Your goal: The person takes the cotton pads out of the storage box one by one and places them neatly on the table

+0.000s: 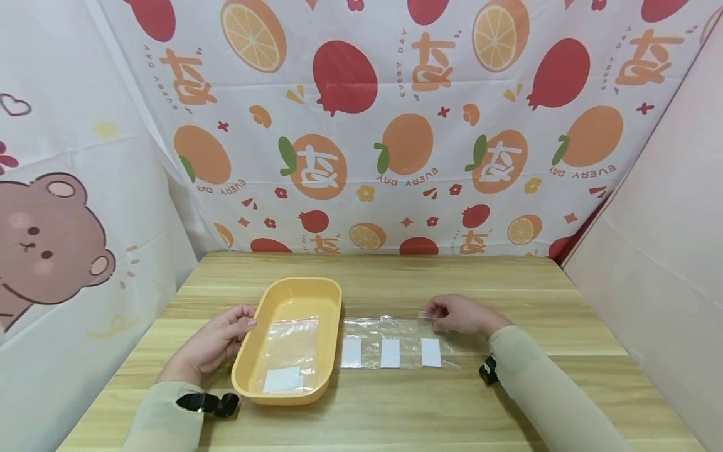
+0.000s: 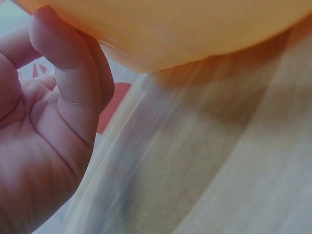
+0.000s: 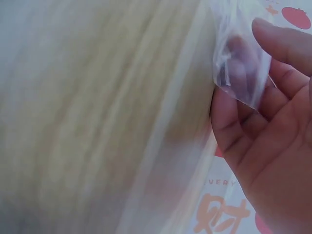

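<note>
My left hand (image 1: 220,339) holds the left rim of a yellow-orange plastic tray (image 1: 330,351), its thumb over the edge. The tray's curved outer wall (image 2: 195,29) fills the top of the left wrist view. Inside the tray lies a clear zip bag (image 1: 294,351) with a white patch at its bottom. To the tray's right, three clear zip bags overlap in a row, each with a white rectangle: left bag (image 1: 359,333), middle bag (image 1: 398,329), right bag (image 1: 446,351). My right hand (image 1: 460,314) pinches the right bag's top; its crumpled film (image 3: 239,73) shows between thumb and fingers.
Everything stands on a wood-grain table (image 1: 508,408). A fruit-print cloth (image 1: 361,150) hangs behind it, a bear-print cloth (image 1: 51,238) at the left and a pale cloth (image 1: 666,238) at the right. Black straps circle both wrists.
</note>
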`<state>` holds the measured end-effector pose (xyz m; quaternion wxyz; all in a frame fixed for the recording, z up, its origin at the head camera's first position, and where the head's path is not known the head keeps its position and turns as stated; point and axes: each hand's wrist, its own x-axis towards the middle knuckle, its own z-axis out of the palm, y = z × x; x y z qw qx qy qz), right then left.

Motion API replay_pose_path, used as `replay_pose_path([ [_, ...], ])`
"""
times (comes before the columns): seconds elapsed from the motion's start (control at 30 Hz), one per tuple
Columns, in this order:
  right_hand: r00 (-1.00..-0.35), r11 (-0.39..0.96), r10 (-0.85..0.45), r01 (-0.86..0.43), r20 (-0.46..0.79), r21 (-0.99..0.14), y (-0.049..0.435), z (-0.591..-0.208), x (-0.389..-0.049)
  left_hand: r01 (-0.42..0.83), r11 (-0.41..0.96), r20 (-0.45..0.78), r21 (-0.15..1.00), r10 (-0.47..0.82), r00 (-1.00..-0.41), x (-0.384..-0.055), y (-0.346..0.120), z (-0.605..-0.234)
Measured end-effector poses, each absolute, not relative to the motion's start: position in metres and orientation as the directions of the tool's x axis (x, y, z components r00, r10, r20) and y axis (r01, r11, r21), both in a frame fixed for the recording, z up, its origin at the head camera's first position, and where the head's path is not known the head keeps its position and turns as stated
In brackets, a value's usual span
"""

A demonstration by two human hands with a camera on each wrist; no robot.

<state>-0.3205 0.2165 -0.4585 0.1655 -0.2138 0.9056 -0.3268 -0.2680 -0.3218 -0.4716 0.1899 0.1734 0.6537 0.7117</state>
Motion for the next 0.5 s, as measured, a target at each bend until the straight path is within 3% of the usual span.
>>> replay_pose_path([
  [0.17,-0.880,0.698,-0.450,-0.240,-0.152,-0.675,0.215,-0.451,-0.320,-0.046,-0.064,-0.008,0.997,0.493,-0.870,-0.267,-0.322,-0.473],
  [0.5,-0.880,0.703,-0.466,-0.301,-0.097,-0.645,0.203,-0.436,-0.326,-0.053,-0.034,-0.031,0.998,0.470,-0.882,-0.266,-0.322,-0.472],
])
